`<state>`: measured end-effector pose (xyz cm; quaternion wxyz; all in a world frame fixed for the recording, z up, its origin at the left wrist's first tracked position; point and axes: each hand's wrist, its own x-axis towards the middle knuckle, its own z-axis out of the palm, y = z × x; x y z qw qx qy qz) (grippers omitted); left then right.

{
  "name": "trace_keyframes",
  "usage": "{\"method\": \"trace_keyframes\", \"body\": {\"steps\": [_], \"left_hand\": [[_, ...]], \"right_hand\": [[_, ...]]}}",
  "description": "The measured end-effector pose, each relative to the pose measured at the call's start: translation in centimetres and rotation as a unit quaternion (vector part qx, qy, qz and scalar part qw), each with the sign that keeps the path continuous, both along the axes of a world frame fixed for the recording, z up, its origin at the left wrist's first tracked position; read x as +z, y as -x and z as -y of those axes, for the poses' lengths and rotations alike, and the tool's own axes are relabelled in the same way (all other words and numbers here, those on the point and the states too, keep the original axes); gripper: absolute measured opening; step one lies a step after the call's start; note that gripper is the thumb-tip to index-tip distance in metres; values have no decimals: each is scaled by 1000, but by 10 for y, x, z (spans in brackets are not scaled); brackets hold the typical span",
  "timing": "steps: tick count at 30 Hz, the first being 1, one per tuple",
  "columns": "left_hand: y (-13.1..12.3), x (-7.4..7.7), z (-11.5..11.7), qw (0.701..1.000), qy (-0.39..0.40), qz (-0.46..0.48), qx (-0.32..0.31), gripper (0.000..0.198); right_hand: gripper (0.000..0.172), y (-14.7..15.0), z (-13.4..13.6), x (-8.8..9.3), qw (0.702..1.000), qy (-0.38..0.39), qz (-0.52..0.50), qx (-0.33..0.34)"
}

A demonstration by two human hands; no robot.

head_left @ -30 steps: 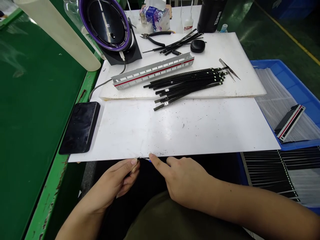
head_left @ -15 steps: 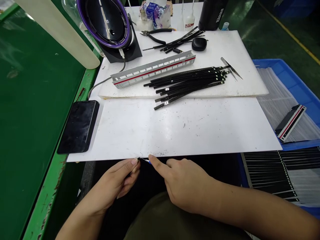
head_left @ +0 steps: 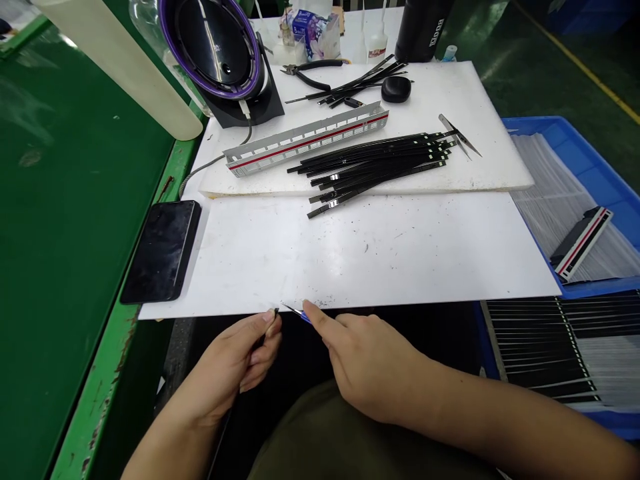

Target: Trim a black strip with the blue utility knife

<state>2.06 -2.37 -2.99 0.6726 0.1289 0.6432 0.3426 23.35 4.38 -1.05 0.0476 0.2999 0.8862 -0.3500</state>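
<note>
My left hand point(head_left: 245, 357) is closed just below the front edge of the white board point(head_left: 250, 267). Between its thumb and forefinger it pinches a small dark piece point(head_left: 277, 311), mostly hidden by the fingers. My right hand point(head_left: 363, 360) is wrapped round what looks like a blue-handled craft knife point(head_left: 304, 316), forefinger stretched along it. The thin pointed tip faces left, a short gap from the dark piece. Tiny dark crumbs lie on the board by the fingertip. Farther back, a bundle of black strips point(head_left: 380, 163) rests on a white foam slab point(head_left: 490, 167).
On the foam lie a grey train-car shell point(head_left: 310, 140) with a red stripe, tweezers point(head_left: 460, 135), cutting pliers point(head_left: 313, 72) and a black case point(head_left: 397, 89). A purple-rimmed fan point(head_left: 215, 53) stands behind; a phone point(head_left: 161, 252) lies left. Blue bins point(head_left: 555, 130) are at right.
The knife tip has drawn away from the dark piece, up and slightly right, and shows more clearly. Both hands have shifted a little; the view has moved slightly.
</note>
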Motion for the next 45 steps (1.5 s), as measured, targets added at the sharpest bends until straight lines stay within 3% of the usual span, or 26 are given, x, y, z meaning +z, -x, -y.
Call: {"method": "trace_keyframes", "body": {"steps": [7, 12, 19, 30, 45], "left_hand": [[-16, 8, 8, 999, -42, -30, 1, 40], [-18, 10, 8, 998, -27, 38, 45, 38], [-16, 7, 6, 993, -33, 97, 53, 33], [-14, 5, 6, 999, -25, 29, 9, 41], [-8, 7, 0, 1000, 3, 29, -4, 50]], "right_hand": [[61, -5, 0, 2, 998, -10, -50, -25], [61, -12, 0, 1, 996, 7, -63, -68], [55, -13, -4, 1, 992, 53, -72, -88], [55, -6, -3, -4, 999, -9, -28, -36], [60, 1, -10, 2, 999, -34, -9, 16]]}}
